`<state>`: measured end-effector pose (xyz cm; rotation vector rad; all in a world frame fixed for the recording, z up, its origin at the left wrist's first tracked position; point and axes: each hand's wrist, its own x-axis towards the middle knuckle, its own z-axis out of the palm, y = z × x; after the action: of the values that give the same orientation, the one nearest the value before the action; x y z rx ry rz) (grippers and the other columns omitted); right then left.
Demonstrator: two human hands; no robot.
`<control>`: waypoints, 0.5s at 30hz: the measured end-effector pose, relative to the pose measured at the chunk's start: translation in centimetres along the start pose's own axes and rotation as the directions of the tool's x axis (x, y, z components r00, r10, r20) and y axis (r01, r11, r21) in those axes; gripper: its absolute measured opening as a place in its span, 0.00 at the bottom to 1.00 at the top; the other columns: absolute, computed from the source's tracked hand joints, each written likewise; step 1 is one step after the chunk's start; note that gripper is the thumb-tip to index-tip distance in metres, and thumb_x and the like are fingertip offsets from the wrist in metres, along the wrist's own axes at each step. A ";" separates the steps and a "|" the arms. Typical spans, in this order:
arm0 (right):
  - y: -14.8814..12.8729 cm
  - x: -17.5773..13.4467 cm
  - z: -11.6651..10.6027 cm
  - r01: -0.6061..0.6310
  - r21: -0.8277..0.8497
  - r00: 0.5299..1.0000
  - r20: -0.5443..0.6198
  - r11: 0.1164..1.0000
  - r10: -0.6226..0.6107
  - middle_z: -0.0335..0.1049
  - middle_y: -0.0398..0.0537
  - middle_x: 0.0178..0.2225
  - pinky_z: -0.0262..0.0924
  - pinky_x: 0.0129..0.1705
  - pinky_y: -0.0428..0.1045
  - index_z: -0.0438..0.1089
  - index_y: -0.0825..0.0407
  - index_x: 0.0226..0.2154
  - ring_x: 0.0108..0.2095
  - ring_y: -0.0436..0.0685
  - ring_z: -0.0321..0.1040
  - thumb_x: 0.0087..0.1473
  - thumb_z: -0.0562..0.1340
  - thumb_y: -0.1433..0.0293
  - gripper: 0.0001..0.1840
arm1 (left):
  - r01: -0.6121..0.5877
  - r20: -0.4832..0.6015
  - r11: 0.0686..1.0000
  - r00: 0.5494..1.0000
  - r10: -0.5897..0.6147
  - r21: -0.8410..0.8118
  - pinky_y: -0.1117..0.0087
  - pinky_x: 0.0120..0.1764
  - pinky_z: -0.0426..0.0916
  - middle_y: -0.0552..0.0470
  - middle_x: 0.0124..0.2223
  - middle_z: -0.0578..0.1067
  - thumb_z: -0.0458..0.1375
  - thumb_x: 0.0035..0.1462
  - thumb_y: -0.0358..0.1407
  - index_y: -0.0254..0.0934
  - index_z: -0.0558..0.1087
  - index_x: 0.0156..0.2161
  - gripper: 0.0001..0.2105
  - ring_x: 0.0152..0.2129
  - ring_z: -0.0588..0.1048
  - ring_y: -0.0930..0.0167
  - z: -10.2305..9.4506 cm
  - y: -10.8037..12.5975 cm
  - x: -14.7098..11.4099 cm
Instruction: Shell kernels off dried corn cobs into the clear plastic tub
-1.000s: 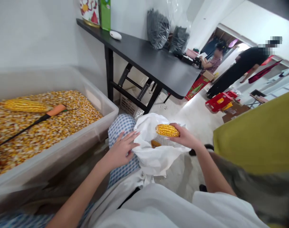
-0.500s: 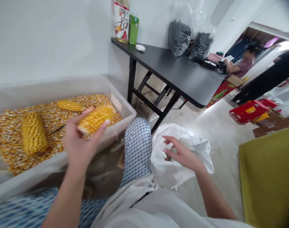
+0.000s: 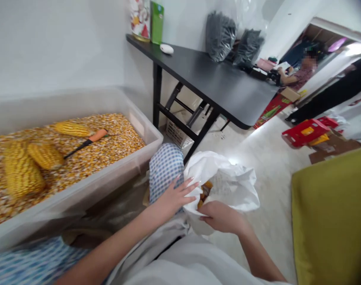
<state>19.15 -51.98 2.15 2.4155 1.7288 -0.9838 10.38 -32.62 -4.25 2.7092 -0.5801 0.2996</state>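
My left hand [image 3: 176, 194] is open, its fingers spread against the left rim of a white plastic bag [image 3: 192, 168]. On the bag's near rim, my right hand [image 3: 223, 217] is closed round the plastic. Inside the bag, yellow-brown corn cobs [image 3: 208, 185] show partly; the rest are hidden. To the left, a translucent plastic bin [image 3: 121, 160] holds loose corn kernels [image 3: 109, 130]. Three ears of corn lie on them: a large one [image 3: 23, 176], one leaning against it [image 3: 46, 155], and one farther back [image 3: 72, 128]. A tool with an orange handle [image 3: 98, 135] and dark shaft rests beside them.
A black folding table [image 3: 216, 81] stands ahead, bearing a bottle [image 3: 140, 19], a green carton [image 3: 157, 23], a white mouse-like object [image 3: 167, 49] and bags of dark pieces [image 3: 220, 35]. A red box [image 3: 305, 132] and a green-yellow padded surface [image 3: 331, 213] are right. A person [image 3: 301, 75] sits beyond.
My left hand has put its ear of corn down in the bin, against the large ear, and moved right to the bag. My right hand has closed on the bag's near rim.
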 end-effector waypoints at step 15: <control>6.8 -14.1 -4.9 -0.362 0.083 0.916 -0.154 0.928 0.371 0.73 0.47 0.31 0.58 0.52 0.58 0.74 0.46 0.33 0.36 0.56 0.69 0.53 0.51 0.75 0.17 | -0.251 -0.062 0.967 0.965 0.253 0.039 0.55 0.64 0.42 0.56 0.51 0.73 0.48 0.58 0.28 0.41 0.70 0.29 0.10 0.56 0.62 0.70 -9.5 2.1 2.1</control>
<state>24.62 -64.88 10.71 2.7840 1.2205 -0.8058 10.17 -31.52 5.63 2.6424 -0.9091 0.4658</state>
